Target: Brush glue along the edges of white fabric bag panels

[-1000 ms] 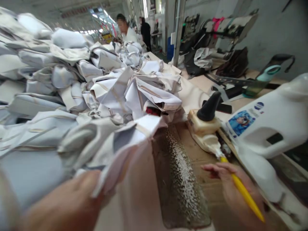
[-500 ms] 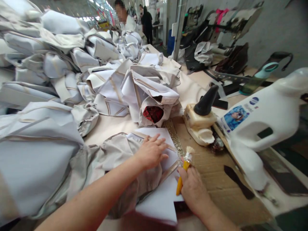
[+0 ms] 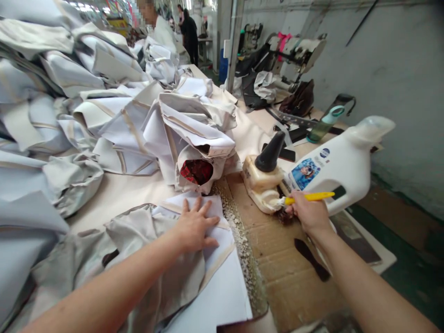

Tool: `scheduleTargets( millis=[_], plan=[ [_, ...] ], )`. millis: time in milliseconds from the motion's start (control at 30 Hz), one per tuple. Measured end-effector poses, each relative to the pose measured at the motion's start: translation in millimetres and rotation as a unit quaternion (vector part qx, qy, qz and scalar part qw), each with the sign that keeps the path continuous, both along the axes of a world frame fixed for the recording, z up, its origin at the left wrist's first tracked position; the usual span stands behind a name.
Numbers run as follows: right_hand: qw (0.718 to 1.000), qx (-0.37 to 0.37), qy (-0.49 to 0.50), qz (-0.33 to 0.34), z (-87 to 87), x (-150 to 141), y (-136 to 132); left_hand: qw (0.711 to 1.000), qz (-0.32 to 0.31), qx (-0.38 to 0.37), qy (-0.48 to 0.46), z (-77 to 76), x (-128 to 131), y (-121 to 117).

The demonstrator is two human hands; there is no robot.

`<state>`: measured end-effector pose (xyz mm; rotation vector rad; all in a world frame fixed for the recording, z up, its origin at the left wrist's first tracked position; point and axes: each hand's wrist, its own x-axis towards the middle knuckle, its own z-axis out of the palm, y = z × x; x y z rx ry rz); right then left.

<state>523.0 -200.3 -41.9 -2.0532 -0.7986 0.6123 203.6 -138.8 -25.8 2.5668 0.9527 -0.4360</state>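
My left hand (image 3: pixel 197 226) lies flat with fingers spread on a white fabric piece (image 3: pixel 225 282) that has beige tape strips along it. Crumpled grey lining (image 3: pixel 149 249) bunches under and beside that forearm. In my right hand (image 3: pixel 310 212) is a brush with a yellow handle (image 3: pixel 319 196), held nearly level. Its pale bristles touch the mouth of a cream-coloured glue pot (image 3: pixel 265 201), which has a black cone (image 3: pixel 270 152) on top. A strip of dried glue crumbs (image 3: pixel 239 245) runs along the white piece's right edge.
A heap of white sewn pieces (image 3: pixel 114 111) fills the left and back. Right of the pot stand a large white jug (image 3: pixel 350 162) and a green bottle (image 3: pixel 326 125). A dark flat blade-like tool (image 3: pixel 312 260) lies on the cardboard (image 3: pixel 277 259). A person (image 3: pixel 163 34) is behind the heap.
My right hand has moved away from the white piece's edge, right and forward, bringing the brush to the glue pot. My left hand stays on the piece. The view has turned right.
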Motion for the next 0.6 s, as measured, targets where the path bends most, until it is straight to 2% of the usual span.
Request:
scheduleTargets(
  millis=[100, 200, 367, 600],
  plan=[
    [0.999, -0.042, 0.002, 0.035, -12.8, -3.8, 9.6, 1.000, -0.008, -0.001, -0.003, -3.0, -1.4, -2.2],
    [0.997, -0.063, -0.008, 0.041, -15.4, -4.6, 11.2, 1.000, 0.002, -0.007, -0.001, -9.5, -1.5, -3.8],
    [0.999, -0.034, 0.002, 0.003, -10.8, 6.6, -3.6, 1.000, 0.017, -0.007, -0.011, -17.0, -2.1, -5.8],
    [0.996, -0.031, -0.049, 0.062, 7.5, 5.8, -23.5, 0.999, 0.027, 0.003, -0.017, -17.2, -2.5, -10.1]
  ],
)
